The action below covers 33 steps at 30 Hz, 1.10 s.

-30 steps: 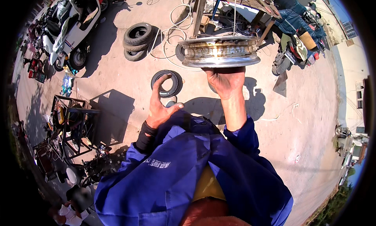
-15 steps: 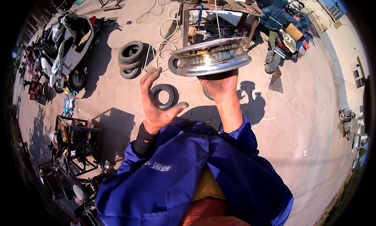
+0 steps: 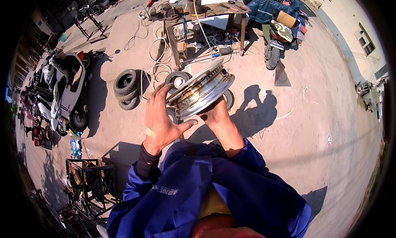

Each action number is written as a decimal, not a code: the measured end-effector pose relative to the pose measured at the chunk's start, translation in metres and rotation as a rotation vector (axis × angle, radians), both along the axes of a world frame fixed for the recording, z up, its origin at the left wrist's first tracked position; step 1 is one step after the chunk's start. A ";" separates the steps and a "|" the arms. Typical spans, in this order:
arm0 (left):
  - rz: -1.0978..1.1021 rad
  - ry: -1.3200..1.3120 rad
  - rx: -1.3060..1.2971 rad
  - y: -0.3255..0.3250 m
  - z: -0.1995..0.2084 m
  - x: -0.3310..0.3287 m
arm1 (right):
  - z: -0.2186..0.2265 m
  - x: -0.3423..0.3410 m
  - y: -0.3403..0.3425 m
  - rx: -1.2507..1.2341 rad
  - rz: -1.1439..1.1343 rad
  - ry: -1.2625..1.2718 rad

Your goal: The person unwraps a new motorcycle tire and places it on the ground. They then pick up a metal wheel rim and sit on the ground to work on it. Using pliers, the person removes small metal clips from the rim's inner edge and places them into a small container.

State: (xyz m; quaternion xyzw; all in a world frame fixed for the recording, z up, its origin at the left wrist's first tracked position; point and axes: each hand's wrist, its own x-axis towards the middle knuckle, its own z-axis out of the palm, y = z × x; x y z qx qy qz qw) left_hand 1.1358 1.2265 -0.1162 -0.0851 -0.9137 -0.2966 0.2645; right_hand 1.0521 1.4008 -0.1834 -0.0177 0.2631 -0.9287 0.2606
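A metal wheel rim, shiny along its edges and rust-stained in its channel, is held up in front of my chest, tilted with its right side higher. My right hand supports it from underneath, with some fingers hidden behind the metal. At the rim's lower left end is my left hand, fingers stretched up and thumb spread away. Its fingertips are right beside the edge; whether they touch it I cannot tell. Beyond the rim, a tyre lies on the ground, partly covered.
Stacked tyres lie left of centre. A workbench with tools and a loose pale hose is ahead. A white scooter stands at left, a loaded motorcycle at far right. A black metal frame stands near left.
The rim has come down and left, tilting from nearly level to steeply slanted. My left hand now lies right beside its edge. The view has shifted, showing more of the bench.
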 end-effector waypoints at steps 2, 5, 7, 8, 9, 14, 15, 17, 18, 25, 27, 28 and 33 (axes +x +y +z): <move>-0.036 -0.033 0.015 0.000 -0.003 -0.006 | 0.000 -0.001 0.001 0.013 -0.012 -0.025; -0.038 -0.035 0.005 0.001 -0.004 -0.016 | -0.005 -0.009 0.002 0.056 -0.022 -0.097; -0.027 -0.038 0.004 0.000 -0.008 -0.020 | -0.007 -0.014 0.002 0.084 -0.018 -0.114; -0.023 -0.034 0.027 0.001 -0.004 -0.022 | -0.008 -0.017 0.002 0.094 -0.013 -0.101; -0.005 -0.085 0.034 0.000 -0.003 -0.022 | -0.010 -0.020 0.003 0.103 -0.004 -0.092; 0.102 -0.231 0.051 -0.013 -0.001 -0.031 | -0.016 -0.036 -0.009 -0.057 0.120 -0.143; 0.124 -0.261 0.078 -0.017 -0.005 -0.035 | -0.016 -0.041 -0.012 -0.063 0.140 -0.164; 0.151 -0.385 0.170 -0.019 0.001 -0.045 | -0.017 -0.052 -0.018 -0.072 0.176 -0.204; 0.152 -0.364 0.126 -0.024 -0.004 -0.052 | -0.020 -0.061 -0.022 -0.088 0.188 -0.228; 0.085 -0.423 0.219 -0.025 -0.022 -0.142 | -0.035 -0.128 0.002 0.087 0.163 -0.337; 0.085 -0.537 0.339 -0.011 -0.029 -0.180 | -0.033 -0.155 0.028 0.144 0.171 -0.386; 0.120 -0.549 0.391 -0.001 -0.026 -0.196 | -0.031 -0.167 0.035 0.128 0.143 -0.420; -0.049 -0.598 0.478 0.046 -0.047 -0.287 | -0.025 -0.214 0.092 0.071 -0.024 -0.453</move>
